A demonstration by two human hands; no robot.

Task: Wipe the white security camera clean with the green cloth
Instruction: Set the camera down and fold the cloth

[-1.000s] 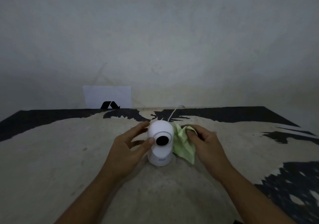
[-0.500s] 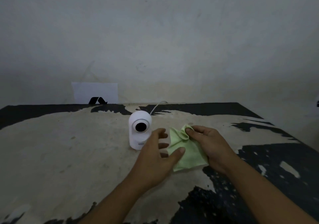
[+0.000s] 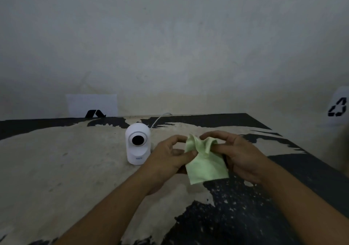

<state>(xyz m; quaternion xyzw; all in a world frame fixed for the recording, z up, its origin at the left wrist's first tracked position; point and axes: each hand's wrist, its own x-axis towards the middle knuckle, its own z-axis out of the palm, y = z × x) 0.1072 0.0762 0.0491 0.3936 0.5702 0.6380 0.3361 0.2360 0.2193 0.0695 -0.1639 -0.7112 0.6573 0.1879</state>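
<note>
The white security camera (image 3: 137, 144) stands upright on the worn table, its round black lens facing me, a white cable running from its back to the wall. To its right, both hands hold the green cloth (image 3: 204, 161) above the table. My left hand (image 3: 168, 157) pinches the cloth's left upper edge between thumb and fingers. My right hand (image 3: 236, 154) grips the bunched top right corner. The cloth hangs down between them. Neither hand touches the camera.
The table (image 3: 56, 169) is beige with black patches and ends at a grey wall. A white card with a black stand (image 3: 92, 106) leans at the back left. A white object with a recycling symbol (image 3: 338, 107) sits at the far right.
My left hand has left the camera and taken hold of the cloth's left edge. The cloth has been drawn away from the camera to the right and is held between both hands.
</note>
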